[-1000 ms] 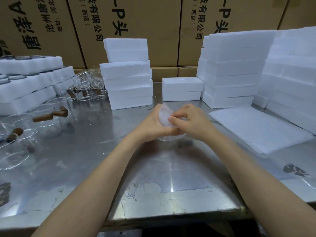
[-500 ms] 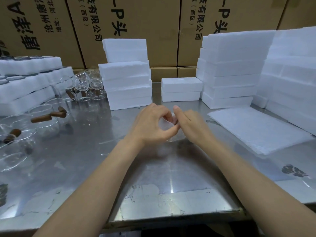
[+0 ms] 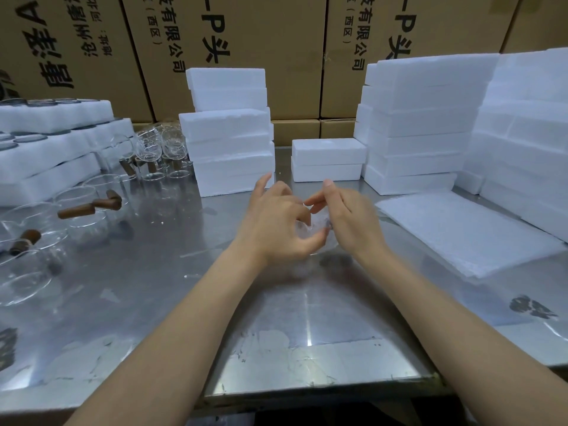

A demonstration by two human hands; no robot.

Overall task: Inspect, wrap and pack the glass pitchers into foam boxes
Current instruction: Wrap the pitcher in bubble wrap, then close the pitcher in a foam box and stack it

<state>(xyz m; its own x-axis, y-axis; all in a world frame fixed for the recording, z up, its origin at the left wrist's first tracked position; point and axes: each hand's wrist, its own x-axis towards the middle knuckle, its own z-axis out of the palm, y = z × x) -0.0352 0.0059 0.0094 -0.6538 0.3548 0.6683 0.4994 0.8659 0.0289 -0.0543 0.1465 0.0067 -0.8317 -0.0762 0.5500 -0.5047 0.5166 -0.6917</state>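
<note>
In the head view, both hands meet over the middle of the steel worktop [image 3: 153,287], around a small clear glass pitcher [image 3: 307,233] that sits low between them, mostly hidden and blurred. The left hand [image 3: 276,224] curls over the pitcher from the left, its fingers [image 3: 310,241] bent around the glass with the index finger lifted away. The right hand [image 3: 350,219] is just beside it, its fingers [image 3: 316,201] bent inward toward the rim; whether they pinch anything cannot be told. To the left stand more pitchers with brown wooden handles [image 3: 76,210], some on the worktop and a cluster farther back [image 3: 159,149]. Foam boxes are stacked behind the hands [image 3: 230,133], with a lower pair [image 3: 329,159] in the middle and tall stacks [image 3: 424,124] to the right. A pile of thin white foam sheets [image 3: 467,232] lies flat at the right. Printed cardboard cartons [image 3: 261,41] form the back wall.
</note>
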